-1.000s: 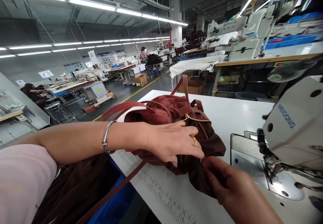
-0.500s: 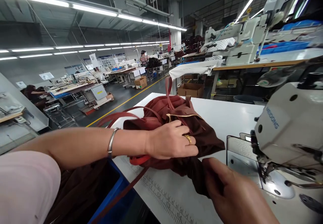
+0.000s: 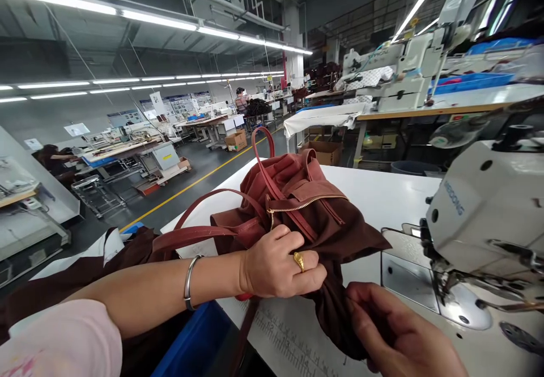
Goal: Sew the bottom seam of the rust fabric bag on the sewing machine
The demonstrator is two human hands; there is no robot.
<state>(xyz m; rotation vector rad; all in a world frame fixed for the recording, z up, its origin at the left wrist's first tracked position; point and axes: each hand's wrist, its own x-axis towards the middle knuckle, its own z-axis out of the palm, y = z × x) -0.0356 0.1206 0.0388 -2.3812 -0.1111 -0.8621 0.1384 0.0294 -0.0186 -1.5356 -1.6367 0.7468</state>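
Observation:
A bag of dark brown cloth with reddish-brown trim, long straps and a gold zipper lies bunched on the white table. My left hand, with a gold ring and a silver bangle, is closed over the bag's cloth below the zipper. My right hand pinches the dark brown cloth at the near right, thumb against fingers. Between the two hands the cloth hangs in folds. One strap runs out to the left, and another loops up at the back.
To the right stands a sewing machine with its metal plate beside the bag. A ruler scale is printed along the table's near edge. A blue bin and dark cloth lie at lower left. Other sewing stations and people are farther off.
My left hand has moved slightly down and left, still on the cloth. More of the zipper shows, and the back strap has shifted left. My right hand keeps its pinch, a little lower.

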